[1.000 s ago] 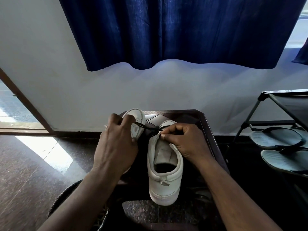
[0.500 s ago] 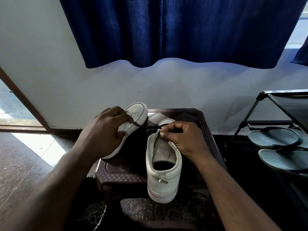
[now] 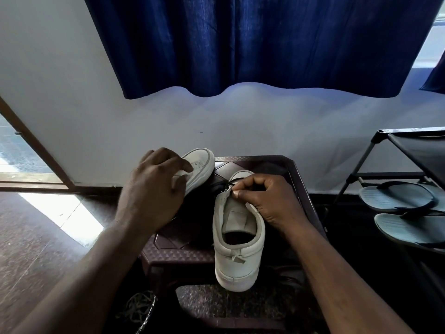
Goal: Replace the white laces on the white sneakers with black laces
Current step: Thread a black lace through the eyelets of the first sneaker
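Two white sneakers stand on a dark brown plastic stool (image 3: 183,254). The near sneaker (image 3: 237,256) points away from me, its heel toward the camera. My right hand (image 3: 267,201) pinches the black lace (image 3: 227,183) at the sneaker's upper eyelets, beside the tongue. The other sneaker (image 3: 201,162) lies at the stool's back left corner. My left hand (image 3: 154,189) hovers over it with loosely curled fingers, the fingertips touching its side. No lace shows in that hand.
A white wall with a blue curtain (image 3: 265,44) rises behind the stool. At the right, a black shoe rack (image 3: 385,150) holds grey flip-flops (image 3: 399,196). A tangle of laces (image 3: 139,307) lies on the floor by the stool's near left leg.
My left hand pulled the black lace out to the left, then swung back over the far sneaker; the taut lace no longer shows. My right hand kept its pinch.
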